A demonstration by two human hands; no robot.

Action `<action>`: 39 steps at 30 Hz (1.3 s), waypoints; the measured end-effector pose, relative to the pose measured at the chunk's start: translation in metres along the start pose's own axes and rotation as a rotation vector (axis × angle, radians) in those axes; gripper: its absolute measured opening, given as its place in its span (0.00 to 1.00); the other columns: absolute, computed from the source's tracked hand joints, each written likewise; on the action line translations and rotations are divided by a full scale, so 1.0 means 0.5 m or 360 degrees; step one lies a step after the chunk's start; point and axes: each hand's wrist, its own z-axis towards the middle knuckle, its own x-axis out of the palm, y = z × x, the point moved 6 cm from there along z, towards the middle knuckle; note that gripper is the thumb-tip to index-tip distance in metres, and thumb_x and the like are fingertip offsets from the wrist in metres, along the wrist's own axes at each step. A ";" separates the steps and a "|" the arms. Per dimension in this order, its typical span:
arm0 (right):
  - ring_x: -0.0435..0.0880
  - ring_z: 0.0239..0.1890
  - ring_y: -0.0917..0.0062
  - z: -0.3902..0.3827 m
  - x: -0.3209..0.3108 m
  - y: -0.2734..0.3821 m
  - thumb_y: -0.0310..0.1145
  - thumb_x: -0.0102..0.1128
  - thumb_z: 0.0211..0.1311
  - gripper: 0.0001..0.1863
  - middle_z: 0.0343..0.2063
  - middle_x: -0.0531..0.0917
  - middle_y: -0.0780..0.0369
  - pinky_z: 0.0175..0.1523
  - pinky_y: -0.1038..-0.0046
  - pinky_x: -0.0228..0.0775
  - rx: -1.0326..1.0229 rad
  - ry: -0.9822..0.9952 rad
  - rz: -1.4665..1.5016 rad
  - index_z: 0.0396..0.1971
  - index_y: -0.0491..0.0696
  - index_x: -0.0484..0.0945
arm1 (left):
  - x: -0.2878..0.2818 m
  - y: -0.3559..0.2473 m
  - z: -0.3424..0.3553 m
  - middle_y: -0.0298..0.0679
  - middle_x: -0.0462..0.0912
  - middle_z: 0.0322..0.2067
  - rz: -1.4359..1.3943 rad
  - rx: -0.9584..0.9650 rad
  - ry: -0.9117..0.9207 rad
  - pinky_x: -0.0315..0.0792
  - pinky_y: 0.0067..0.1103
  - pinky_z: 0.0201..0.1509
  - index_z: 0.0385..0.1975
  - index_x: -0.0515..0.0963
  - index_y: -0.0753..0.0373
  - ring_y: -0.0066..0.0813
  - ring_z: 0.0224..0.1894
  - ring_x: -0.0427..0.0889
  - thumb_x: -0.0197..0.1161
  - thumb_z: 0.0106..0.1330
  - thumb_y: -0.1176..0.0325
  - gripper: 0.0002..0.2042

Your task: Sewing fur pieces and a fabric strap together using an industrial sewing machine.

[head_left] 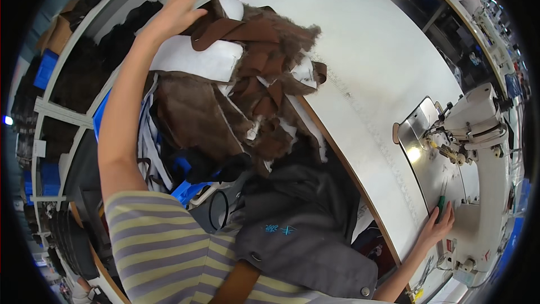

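Shaggy, matt brown furry pieces, glossy metal plate, smooth white tabletop

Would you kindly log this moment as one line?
left hand: open, beside brown fabric pile | right hand: at green-handled tool | sewing machine: beside right hand

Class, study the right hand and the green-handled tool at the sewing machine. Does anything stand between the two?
Nothing visible does. The right hand is right at the handle end of the green-handled tool, with no part of the sewing machine between them. Whether it grips the tool, this view does not settle.
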 end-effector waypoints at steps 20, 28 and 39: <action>0.67 0.59 0.73 0.239 -0.186 0.409 0.36 0.58 0.62 0.30 0.56 0.70 0.58 0.65 0.72 0.50 0.0120 -0.0184 0.2684 0.61 0.42 0.61 | -0.036 -0.579 0.355 0.38 0.79 0.26 -0.0808 0.0228 0.0439 0.68 0.23 0.32 0.33 0.79 0.66 0.25 0.27 0.75 0.58 0.60 0.64 0.11; 0.78 0.44 0.79 0.058 -0.247 0.168 0.24 0.65 0.50 0.21 0.42 0.81 0.62 0.51 0.77 0.68 0.0666 0.0253 0.2616 0.47 0.40 0.75 | 0.141 -0.843 0.321 0.43 0.82 0.35 -0.1458 0.0454 0.1399 0.72 0.31 0.44 0.37 0.80 0.66 0.31 0.38 0.79 0.61 0.59 0.55 0.18; 0.82 0.33 0.79 -0.175 -0.248 0.203 0.32 0.69 0.51 0.19 0.31 0.83 0.58 0.38 0.77 0.73 0.0887 0.0496 0.1769 0.42 0.41 0.77 | 0.298 -1.005 0.030 0.31 0.80 0.29 -0.2278 0.0471 0.1853 0.70 0.15 0.35 0.35 0.79 0.70 0.15 0.31 0.75 0.59 0.63 0.69 0.09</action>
